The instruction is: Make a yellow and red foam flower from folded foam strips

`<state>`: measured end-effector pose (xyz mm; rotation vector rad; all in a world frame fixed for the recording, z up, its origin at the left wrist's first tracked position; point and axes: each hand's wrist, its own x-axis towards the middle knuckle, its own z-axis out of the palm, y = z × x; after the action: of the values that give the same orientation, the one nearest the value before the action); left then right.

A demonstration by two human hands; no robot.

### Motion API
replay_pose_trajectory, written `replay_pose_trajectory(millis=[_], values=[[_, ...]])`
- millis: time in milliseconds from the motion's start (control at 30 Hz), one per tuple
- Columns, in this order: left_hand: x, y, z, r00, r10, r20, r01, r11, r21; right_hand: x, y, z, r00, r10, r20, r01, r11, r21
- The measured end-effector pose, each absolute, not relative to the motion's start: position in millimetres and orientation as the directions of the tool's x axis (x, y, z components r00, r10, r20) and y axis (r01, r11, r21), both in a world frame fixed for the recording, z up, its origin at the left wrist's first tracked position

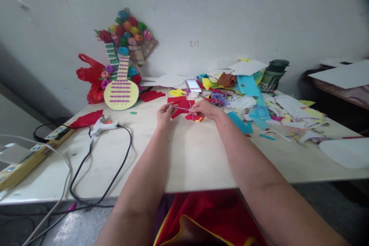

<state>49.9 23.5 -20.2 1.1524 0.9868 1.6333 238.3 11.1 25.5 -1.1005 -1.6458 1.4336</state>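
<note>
A thin pale purple string (180, 108) stretches between my two hands above the table. My left hand (165, 114) pinches one end of it between thumb and fingertips. On the other side my right hand (205, 110) has its fingers closed on the string, with a short tail hanging below. Behind the hands lies a piece of red crepe paper (178, 102). Close under my right fingers is a small red and yellow piece (198, 118), partly covered; whether the hand touches it I cannot tell.
A white glue gun (104, 126) with a black cable lies left, near a yellow power strip (43, 150). A yellow paper guitar (121, 94) leans by paper flowers (127, 30). Paper scraps (291, 109), tangled purple string (219, 99) and a green bottle (275, 75) are at right.
</note>
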Motion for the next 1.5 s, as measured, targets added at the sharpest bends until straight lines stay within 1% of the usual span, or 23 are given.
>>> replay_pose_trajectory(millis=[33,133,233,267,333,433,500,567,633,667,733,767,800,833,900,933,967,1067,1167,1300,1400,1500], values=[[49.3,25.0,-21.0,-0.242,0.929,0.281,-0.142,-0.32,0.937,238.6,10.8,26.0,-0.391,0.92,-0.023,0.146,0.037,-0.989],[47.4,24.5,-18.9,-0.417,0.823,0.386,0.162,-0.351,0.922,237.1,10.3,26.5,-0.358,0.934,0.006,0.13,0.056,-0.99],[45.2,19.7,-13.9,-0.445,0.746,0.495,0.383,-0.341,0.859,233.7,11.5,24.3,-0.344,0.938,0.039,0.151,0.096,-0.984],[44.5,18.6,-13.0,-0.44,0.741,0.507,0.425,-0.326,0.844,232.4,12.3,23.0,-0.34,0.939,0.045,0.164,0.107,-0.981],[43.4,18.2,-13.0,-0.425,0.763,0.488,0.472,-0.273,0.838,230.3,14.0,20.1,-0.339,0.94,0.047,0.193,0.118,-0.974],[42.8,19.9,-16.0,-0.376,0.853,0.362,0.499,-0.143,0.855,228.6,14.7,17.6,-0.354,0.935,0.037,0.232,0.126,-0.965],[43.2,19.4,-16.6,-0.336,0.895,0.292,0.551,-0.064,0.832,228.1,13.1,18.7,-0.363,0.931,0.03,0.258,0.131,-0.957],[44.3,16.1,-14.0,-0.326,0.894,0.308,0.639,-0.032,0.769,227.8,10.6,21.7,-0.356,0.934,0.019,0.299,0.133,-0.945],[46.4,11.3,-9.1,-0.326,0.859,0.395,0.702,-0.059,0.709,227.4,8.2,25.4,-0.342,0.94,0.01,0.352,0.138,-0.926],[47.9,8.9,-6.5,-0.316,0.83,0.46,0.72,-0.107,0.686,227.0,7.4,27.0,-0.337,0.942,0.007,0.382,0.144,-0.913],[52.5,5.5,-2.5,-0.278,0.77,0.575,0.705,-0.243,0.666,226.5,7.1,29.3,-0.335,0.942,0.004,0.447,0.163,-0.88],[55.9,4.5,-1.5,-0.251,0.758,0.602,0.664,-0.317,0.677,226.2,7.5,29.7,-0.337,0.941,0.004,0.482,0.176,-0.858],[59.8,3.8,-1.4,-0.215,0.77,0.601,0.598,-0.383,0.704,226.1,8.2,29.7,-0.338,0.941,0.006,0.515,0.191,-0.835],[64.3,3.4,-2.1,-0.168,0.817,0.552,0.511,-0.407,0.757,226.1,9.2,29.3,-0.339,0.941,0.014,0.546,0.209,-0.811],[73.4,2.8,-4.7,-0.045,0.934,0.353,0.338,-0.318,0.886,226.2,11.4,27.3,-0.339,0.94,0.047,0.592,0.252,-0.766],[77.4,2.4,-6.2,0.008,0.962,0.274,0.269,-0.266,0.926,226.2,12.6,25.9,-0.337,0.939,0.068,0.608,0.272,-0.746],[80.6,2.1,-7.5,0.031,0.972,0.232,0.208,-0.233,0.95,226.2,13.8,24.4,-0.334,0.939,0.087,0.622,0.289,-0.728],[84.3,1.7,-9.0,0.043,0.984,0.17,0.126,-0.174,0.977,225.0,17.1,19.6,-0.317,0.941,0.116,0.653,0.306,-0.693],[81.6,2.8,-8.2,0.086,0.992,0.087,0.117,-0.097,0.988,222.7,20.7,14.2,-0.316,0.941,0.122,0.655,0.309,-0.689],[77.6,5.2,-7.4,0.176,0.984,0.011,0.103,-0.029,0.994,221.3,24.5,6.3,-0.303,0.951,0.062,0.585,0.237,-0.775],[76.3,6.0,-7.6,0.239,0.971,0.008,0.093,-0.031,0.995,222.5,23.7,3.6,-0.308,0.951,0.022,0.494,0.179,-0.851],[74.6,6.7,-8.5,0.331,0.943,0.029,0.108,-0.068,0.992,224.1,20.6,4.1,-0.315,0.949,0.031,0.4,0.162,-0.902]])
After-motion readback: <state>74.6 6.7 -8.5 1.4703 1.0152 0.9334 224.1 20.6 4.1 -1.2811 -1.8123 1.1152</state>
